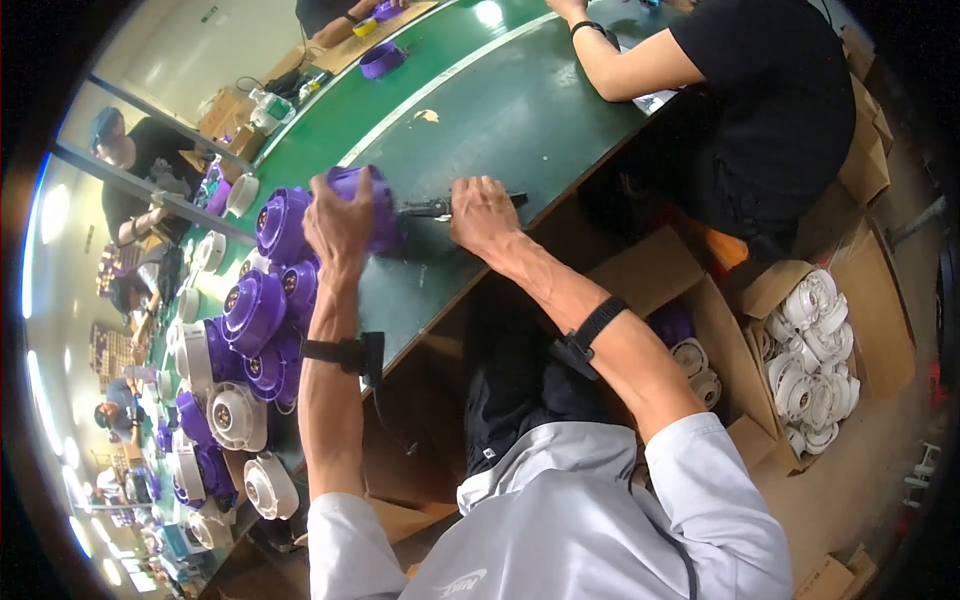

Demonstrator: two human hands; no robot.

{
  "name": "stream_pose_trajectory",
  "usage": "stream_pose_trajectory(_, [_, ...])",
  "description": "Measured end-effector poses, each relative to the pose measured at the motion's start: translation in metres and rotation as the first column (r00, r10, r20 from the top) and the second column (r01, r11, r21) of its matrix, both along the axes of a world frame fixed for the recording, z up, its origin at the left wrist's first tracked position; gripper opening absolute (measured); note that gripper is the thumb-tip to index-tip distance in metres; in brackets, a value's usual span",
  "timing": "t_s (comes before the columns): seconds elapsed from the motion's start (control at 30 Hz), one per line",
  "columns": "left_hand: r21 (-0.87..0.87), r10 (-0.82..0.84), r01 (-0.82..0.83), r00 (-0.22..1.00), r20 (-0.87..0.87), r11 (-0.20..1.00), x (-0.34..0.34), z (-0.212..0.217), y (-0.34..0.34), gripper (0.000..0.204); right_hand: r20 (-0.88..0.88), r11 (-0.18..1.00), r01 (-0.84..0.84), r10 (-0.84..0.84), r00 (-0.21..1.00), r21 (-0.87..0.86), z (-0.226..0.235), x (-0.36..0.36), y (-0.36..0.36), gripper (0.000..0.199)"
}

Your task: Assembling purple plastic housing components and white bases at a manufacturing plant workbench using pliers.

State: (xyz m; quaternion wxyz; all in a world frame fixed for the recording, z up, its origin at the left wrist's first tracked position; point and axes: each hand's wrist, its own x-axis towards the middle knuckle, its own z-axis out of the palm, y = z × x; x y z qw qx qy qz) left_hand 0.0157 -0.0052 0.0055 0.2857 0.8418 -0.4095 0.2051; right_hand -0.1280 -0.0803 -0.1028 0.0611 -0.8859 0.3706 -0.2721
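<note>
The left hand point(338, 222) grips a round purple plastic housing point(368, 205) upright on the green bench point(520, 110); the right hand point(482, 212) clenches a dark driver tool point(430, 208) against its side. This looks like fastening; next, keep the tip aligned.

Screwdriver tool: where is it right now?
Head view, centre: the dark tool lies across the green table, gripped by the right hand, its tip against the purple housing held by the left hand.
</note>
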Motion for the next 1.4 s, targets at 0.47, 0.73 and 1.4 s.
stream_pose_trajectory(0.47, [-0.524,-0.482,0.059,0.488,-0.728,0.85,0.023,-0.031,0.047,0.05,0.025,0.848,-0.039,0.03,0.999,0.528,0.065,-0.025,-0.049,0.034])
stream_pose_trajectory(0.73, [-0.655,-0.639,-0.075,0.159,-0.753,0.752,0.042,-0.068,0.058,0.035,0.004,0.848,-0.127,0.145,0.989,0.515,0.088,-0.037,-0.107,0.045])
stream_pose_trajectory(1.4, [-0.671,-0.679,0.103,0.074,-0.731,0.734,0.056,-0.098,0.057,0.047,0.201,0.672,-0.135,-0.021,0.979,0.728,0.044,-0.032,-0.156,0.04])
